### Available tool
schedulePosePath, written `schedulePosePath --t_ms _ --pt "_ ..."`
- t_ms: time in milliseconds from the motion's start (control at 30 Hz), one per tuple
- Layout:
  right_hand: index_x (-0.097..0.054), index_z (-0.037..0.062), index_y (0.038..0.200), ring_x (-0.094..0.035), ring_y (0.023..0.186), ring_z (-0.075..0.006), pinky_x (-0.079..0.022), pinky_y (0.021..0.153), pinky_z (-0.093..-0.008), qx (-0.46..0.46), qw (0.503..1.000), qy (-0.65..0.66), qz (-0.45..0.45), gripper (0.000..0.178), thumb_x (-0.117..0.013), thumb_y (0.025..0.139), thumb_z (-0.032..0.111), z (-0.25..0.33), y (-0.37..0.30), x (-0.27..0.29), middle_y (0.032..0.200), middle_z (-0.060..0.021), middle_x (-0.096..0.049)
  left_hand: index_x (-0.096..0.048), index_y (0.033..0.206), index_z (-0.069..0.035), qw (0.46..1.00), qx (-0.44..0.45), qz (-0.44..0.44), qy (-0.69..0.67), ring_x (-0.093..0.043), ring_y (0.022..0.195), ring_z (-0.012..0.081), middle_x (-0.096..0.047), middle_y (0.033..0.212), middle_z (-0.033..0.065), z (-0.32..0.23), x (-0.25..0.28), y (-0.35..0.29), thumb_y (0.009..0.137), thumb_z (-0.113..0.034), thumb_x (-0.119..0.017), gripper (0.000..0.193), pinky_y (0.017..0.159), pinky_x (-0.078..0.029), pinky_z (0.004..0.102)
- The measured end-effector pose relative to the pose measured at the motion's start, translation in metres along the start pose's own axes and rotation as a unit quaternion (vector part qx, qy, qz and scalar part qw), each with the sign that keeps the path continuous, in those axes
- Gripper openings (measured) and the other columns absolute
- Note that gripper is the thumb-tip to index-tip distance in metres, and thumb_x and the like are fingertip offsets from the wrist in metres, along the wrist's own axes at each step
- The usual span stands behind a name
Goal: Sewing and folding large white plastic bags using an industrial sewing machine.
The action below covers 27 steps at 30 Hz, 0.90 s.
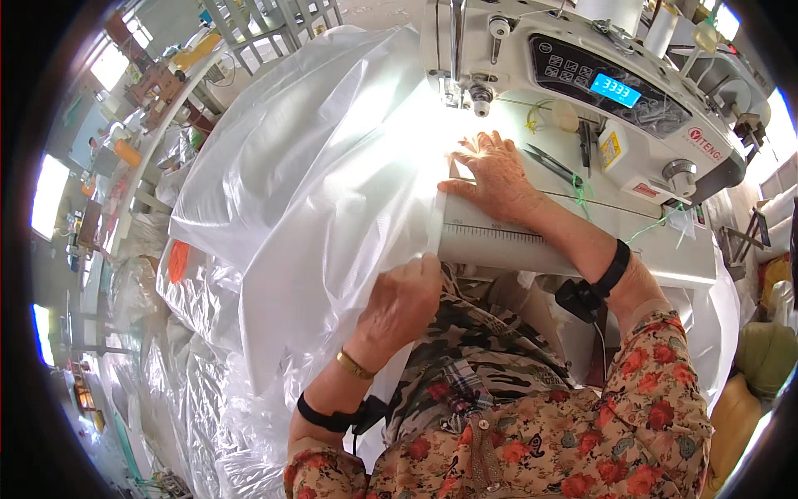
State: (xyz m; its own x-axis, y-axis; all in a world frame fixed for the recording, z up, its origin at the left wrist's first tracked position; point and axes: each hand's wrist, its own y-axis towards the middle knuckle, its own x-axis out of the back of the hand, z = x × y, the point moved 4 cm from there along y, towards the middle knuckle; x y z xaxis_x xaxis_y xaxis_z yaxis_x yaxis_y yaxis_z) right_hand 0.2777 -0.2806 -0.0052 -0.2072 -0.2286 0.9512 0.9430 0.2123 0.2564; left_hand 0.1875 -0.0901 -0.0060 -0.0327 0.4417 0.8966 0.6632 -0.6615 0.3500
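Note:
A large white, shiny sheet of cloth or film [332, 191] spreads over the left part of the sewing machine [507, 58] and hangs down toward my lap. My left hand [403, 301] is closed on the sheet's right edge, near the front of the machine bed, with the fingertips pinched together. Close to the sewing head, my right hand [496, 177] lies with fingers stretched out and thumb apart, over the edge by the presser foot [455, 98]. Bright lamp glare washes out the needle area and the sheet under those fingertips.
Dark thread snips [550, 162] with green thread lie on the machine bed, right of my right hand. A printed ruler scale [490, 231] runs along the bed's front. Thread cones [661, 29] stand behind the machine. Crumpled clear plastic [208, 407] heaps up at left, near an orange piece [178, 261].

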Motion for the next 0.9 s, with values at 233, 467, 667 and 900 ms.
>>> schedulePosePath --t_ms 233,467,667,900 --pt "-0.065 0.0123 0.122 -0.039 0.127 -0.0414 -0.030 0.104 -0.0493 0.002 1.000 0.013 0.004 0.056 -0.054 0.089 0.056 -0.005 0.001 -0.006 0.135 -0.0196 -0.051 -0.050 0.078 -0.004 0.997 -0.041 0.002 0.063 -0.062 0.062 0.0291 -0.057 0.067 0.0131 0.013 -0.008 0.051 0.081 -0.005 -0.056 0.007 0.056 -0.047 0.0400" --pt "-0.066 0.0127 0.119 -0.043 0.123 -0.0344 -0.032 0.100 -0.0466 0.025 0.999 0.016 -0.026 0.041 -0.051 0.094 0.042 -0.005 0.002 -0.003 0.130 -0.0145 -0.055 -0.055 0.075 -0.004 0.955 -0.178 -0.149 0.184 -0.062 0.069 0.0287 -0.061 0.070 0.0155 0.020 -0.016 0.088 0.081 -0.002 -0.050 0.008 0.071 -0.045 0.0378" --pt "-0.066 0.0105 0.110 -0.044 0.120 -0.0321 -0.033 0.099 -0.0464 0.009 1.000 0.024 0.003 0.031 -0.049 0.095 0.031 -0.010 0.008 -0.001 0.127 -0.0138 -0.056 -0.058 0.068 -0.002 0.991 -0.045 -0.122 0.042 -0.061 0.069 0.0346 -0.060 0.068 0.0197 0.034 -0.024 0.131 0.078 -0.001 -0.052 0.012 0.072 -0.047 0.0424" --pt "-0.064 0.0111 0.121 -0.042 0.129 -0.0437 -0.030 0.108 -0.0511 0.005 0.998 0.059 -0.012 0.032 -0.050 0.096 0.026 -0.013 0.004 0.004 0.133 -0.0254 -0.051 -0.063 0.089 0.005 0.981 0.176 0.076 0.000 -0.062 0.078 0.0386 -0.061 0.077 0.0237 0.019 -0.012 0.085 0.083 -0.008 -0.051 0.018 0.070 -0.048 0.0478"
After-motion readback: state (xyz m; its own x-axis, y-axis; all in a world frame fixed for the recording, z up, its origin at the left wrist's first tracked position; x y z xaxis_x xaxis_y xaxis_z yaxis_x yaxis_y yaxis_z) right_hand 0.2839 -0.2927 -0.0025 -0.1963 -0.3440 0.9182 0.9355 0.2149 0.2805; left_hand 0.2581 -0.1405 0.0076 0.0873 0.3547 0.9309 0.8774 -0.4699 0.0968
